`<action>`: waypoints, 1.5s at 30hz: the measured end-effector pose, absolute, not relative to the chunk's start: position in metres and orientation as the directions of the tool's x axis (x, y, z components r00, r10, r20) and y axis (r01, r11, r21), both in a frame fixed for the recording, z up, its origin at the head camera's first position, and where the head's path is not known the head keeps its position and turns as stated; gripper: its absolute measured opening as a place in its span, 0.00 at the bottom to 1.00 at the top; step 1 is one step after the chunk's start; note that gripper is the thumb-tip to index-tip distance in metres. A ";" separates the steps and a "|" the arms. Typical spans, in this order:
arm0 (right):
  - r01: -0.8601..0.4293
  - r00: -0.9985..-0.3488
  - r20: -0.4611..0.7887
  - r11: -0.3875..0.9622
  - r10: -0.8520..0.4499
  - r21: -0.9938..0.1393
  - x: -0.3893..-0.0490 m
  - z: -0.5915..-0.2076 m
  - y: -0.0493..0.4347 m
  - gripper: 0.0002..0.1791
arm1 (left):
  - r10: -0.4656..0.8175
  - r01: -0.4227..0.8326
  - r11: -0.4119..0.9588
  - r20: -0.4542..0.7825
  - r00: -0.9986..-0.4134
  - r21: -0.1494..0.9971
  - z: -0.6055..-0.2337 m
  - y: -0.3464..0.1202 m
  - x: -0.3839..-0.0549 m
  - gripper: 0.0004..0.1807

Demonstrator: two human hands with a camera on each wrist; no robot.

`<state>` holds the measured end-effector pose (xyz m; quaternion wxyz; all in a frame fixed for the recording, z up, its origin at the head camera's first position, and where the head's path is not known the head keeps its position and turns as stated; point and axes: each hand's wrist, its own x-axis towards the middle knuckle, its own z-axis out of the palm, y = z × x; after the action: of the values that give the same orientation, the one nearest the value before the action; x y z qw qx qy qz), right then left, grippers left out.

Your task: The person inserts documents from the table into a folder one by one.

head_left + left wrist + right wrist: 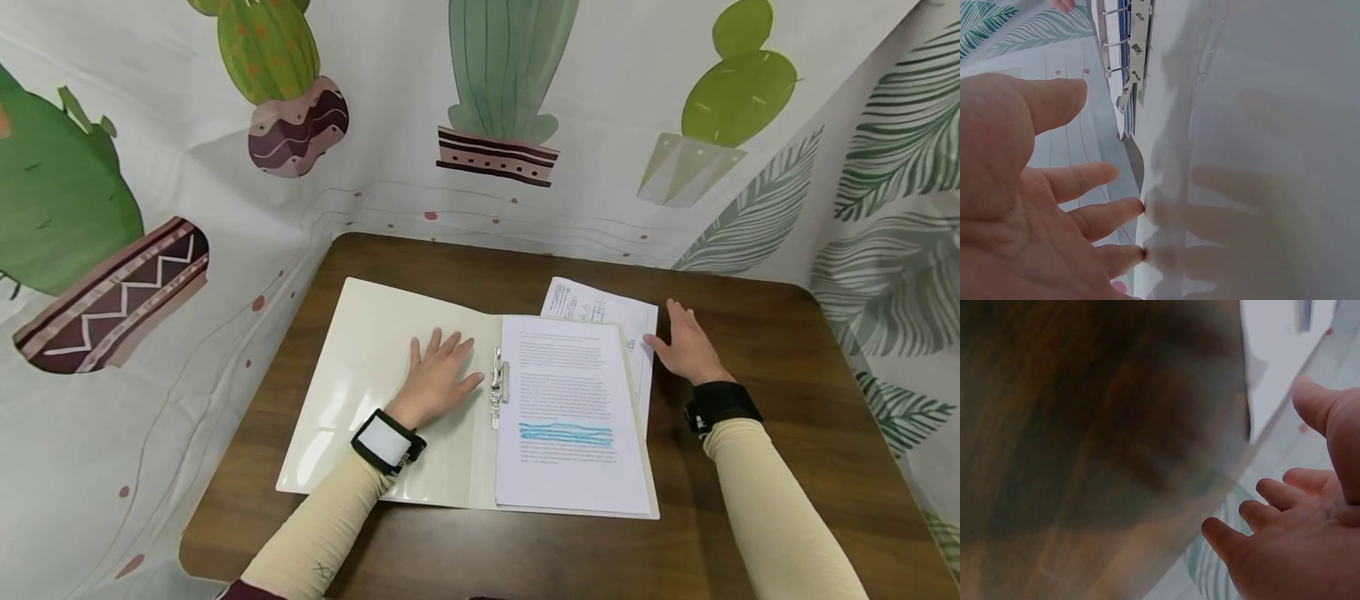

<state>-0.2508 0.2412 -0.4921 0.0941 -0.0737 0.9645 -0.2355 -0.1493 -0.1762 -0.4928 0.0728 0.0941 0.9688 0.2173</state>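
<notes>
A cream ring binder (367,367) lies spread open on the table, with a metal clip (498,387) along its spine. Printed pages (562,358) lie on its right side, the top one marked with blue highlighter lines. My left hand (437,379) is over the inside of the left cover with fingers spread, and fingertips touch the cover in the left wrist view. A loose printed sheet (600,302) sticks out from behind the binder at upper right. Beside that sheet's right edge is my right hand (688,346), fingers extended, thumb at the edge; whether it touches is unclear.
The brown wooden table (787,375) has rounded corners. A white cloth (390,100) printed with cacti and leaves hangs behind it and along its sides. Bands with devices (723,407) are strapped round both wrists.
</notes>
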 end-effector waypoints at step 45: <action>0.208 -0.978 -0.116 0.761 0.174 -0.615 -0.253 -0.506 0.206 0.39 | 0.213 0.145 0.890 -0.113 -0.970 0.432 -0.492 -0.177 -0.149 0.35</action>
<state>-0.2531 0.2063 -0.5062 0.0258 0.1016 0.9380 -0.3304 -0.1494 -0.1768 -0.4916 0.0789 0.0926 0.9689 0.2156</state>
